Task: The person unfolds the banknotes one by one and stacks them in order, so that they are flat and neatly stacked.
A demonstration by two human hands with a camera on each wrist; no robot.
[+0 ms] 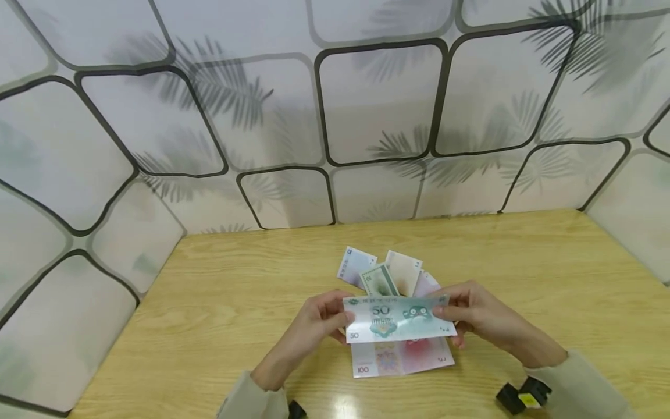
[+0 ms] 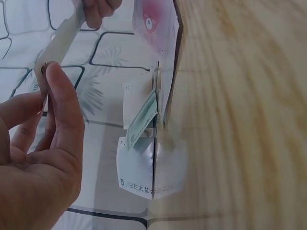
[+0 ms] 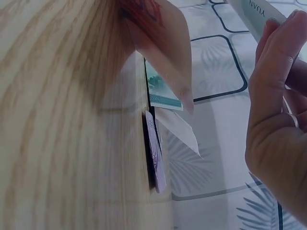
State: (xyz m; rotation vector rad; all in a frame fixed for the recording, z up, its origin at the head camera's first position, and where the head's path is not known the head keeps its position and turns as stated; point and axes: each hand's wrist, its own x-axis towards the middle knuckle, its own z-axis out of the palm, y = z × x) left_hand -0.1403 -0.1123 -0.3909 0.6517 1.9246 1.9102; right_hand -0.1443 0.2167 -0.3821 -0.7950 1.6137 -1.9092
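green 50 note: was held up off the table, between its left and right edges | left hand: thumb and fingers pinched 1 end | right hand: pinched the other end | pink 100 note: lay below, partly hidden | blue note, small green note, beige note, purple note: lay clustered toward the far edge

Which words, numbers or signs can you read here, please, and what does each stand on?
"50": the held green note, large and again at its lower left corner.
"100": the pink note below it, lower left corner.
"YUAN": the held green note, in the right wrist view.
Too small or blurred: the other print on both, and the marks on the notes behind.
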